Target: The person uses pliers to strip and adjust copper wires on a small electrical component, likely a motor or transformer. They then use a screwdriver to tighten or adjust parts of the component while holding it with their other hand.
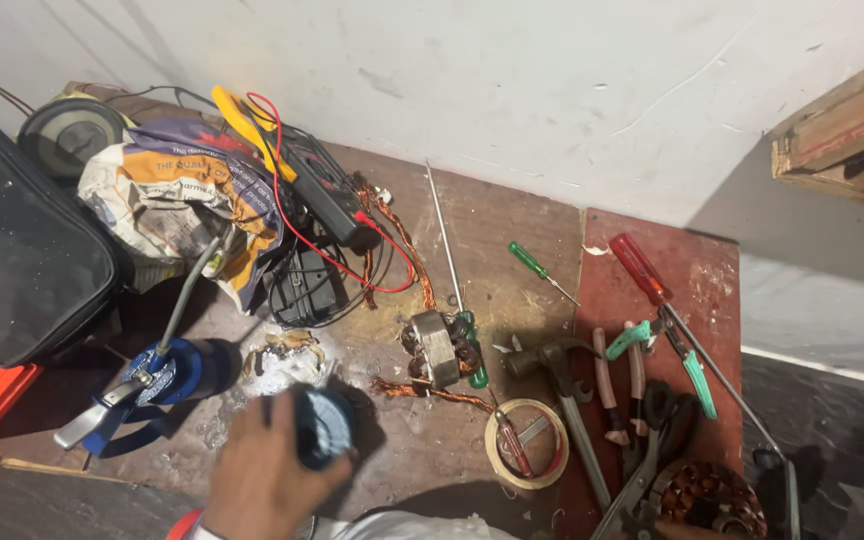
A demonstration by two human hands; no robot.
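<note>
While copper scraps litter the scarred wooden bench [512, 250], a hand [262, 480], apparently the left, wraps around a small dark round-bodied device with a pale dial face [320, 428] at about six o'clock, fingers curled shut over its left flank; the right hand is out of view. Compact and rigid, the dial device looks light enough for one hand, though its face seems fragile, so the body is probably the safest place to grip. At nine o'clock from it lies a blue blowtorch canister [177, 372] with a metal nozzle, likely heavier and smooth-sided. Just at two o'clock sits a small wound motor stator [439, 350], dense and stiff, its copper coils easily nicked. A black zippered case [22, 250], closed with contents unseen, occupies ten o'clock, beside a crumpled printed bag [177, 190], contents unclear. A roll of tape [525, 443] at three o'clock rings a small red-handled tool. Farther right lie pliers [617, 390] and a red-handled screwdriver [642, 270].
</note>
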